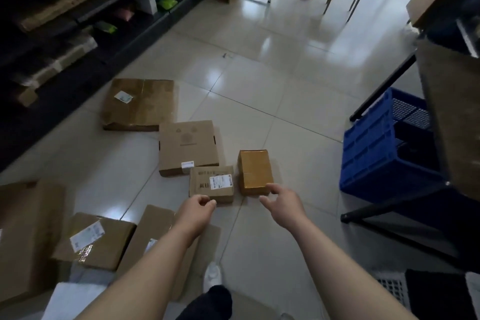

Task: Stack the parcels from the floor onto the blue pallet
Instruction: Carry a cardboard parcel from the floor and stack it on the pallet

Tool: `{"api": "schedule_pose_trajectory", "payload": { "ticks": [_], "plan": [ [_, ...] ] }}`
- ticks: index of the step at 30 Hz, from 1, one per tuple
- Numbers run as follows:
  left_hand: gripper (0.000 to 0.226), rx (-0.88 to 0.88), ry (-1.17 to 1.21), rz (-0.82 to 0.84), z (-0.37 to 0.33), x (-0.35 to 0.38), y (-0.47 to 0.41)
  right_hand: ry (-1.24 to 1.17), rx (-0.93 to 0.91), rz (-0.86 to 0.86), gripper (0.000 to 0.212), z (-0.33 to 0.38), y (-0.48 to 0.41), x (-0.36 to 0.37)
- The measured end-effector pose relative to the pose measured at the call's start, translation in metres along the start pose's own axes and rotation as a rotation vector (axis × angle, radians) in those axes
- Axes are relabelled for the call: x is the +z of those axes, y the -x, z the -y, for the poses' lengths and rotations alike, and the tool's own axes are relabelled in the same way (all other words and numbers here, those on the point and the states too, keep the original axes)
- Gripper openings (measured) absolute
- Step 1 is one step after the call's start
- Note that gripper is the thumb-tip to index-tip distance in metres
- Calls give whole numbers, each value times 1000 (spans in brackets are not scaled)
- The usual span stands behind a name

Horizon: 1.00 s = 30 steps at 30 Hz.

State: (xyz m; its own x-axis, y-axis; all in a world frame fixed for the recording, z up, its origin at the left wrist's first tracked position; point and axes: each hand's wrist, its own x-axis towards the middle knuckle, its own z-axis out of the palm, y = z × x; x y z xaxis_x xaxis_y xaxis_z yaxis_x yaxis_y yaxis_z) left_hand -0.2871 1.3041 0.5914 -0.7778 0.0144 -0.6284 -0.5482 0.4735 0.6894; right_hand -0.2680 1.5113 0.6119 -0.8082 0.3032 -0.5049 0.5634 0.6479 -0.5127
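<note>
- Pick-up step: our left hand (fingers loosely curled) and right hand (fingers spread) reach down, holding nothing.
- A labelled box and a taped box lie on the floor, right at our fingertips.
- Next, we judge: grip one firmly, then carry it right to the blue pallet.

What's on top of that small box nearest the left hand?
A white shipping label and dark print sit on the small box. The left hand hides its near corner.

left hand: fingers loosely curled | right hand: thumb apart | the 2 reach forward
</note>
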Motion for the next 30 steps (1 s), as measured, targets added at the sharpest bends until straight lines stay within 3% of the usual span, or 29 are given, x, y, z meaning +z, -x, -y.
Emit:
{"api": "schedule_pose_trajectory", "payload": {
  "ticks": [13, 18, 22, 30],
  "plan": [
    [31, -152, -9, 34, -75, 124, -212, 57, 59, 120, 48, -64, -254, -27],
    [17, -269, 30, -33, -54, 190, -304, 83, 71, 179, 48, -117, -362, -6],
    [33, -346, 36, -55, -24, 236, -374, 109, 66, 198, 48, -158, -437, 29],
    [33, -411, -2, -91, 46, 298, -496, 165, 117, 247, 47, -224, -539, 122]
  ]
}}
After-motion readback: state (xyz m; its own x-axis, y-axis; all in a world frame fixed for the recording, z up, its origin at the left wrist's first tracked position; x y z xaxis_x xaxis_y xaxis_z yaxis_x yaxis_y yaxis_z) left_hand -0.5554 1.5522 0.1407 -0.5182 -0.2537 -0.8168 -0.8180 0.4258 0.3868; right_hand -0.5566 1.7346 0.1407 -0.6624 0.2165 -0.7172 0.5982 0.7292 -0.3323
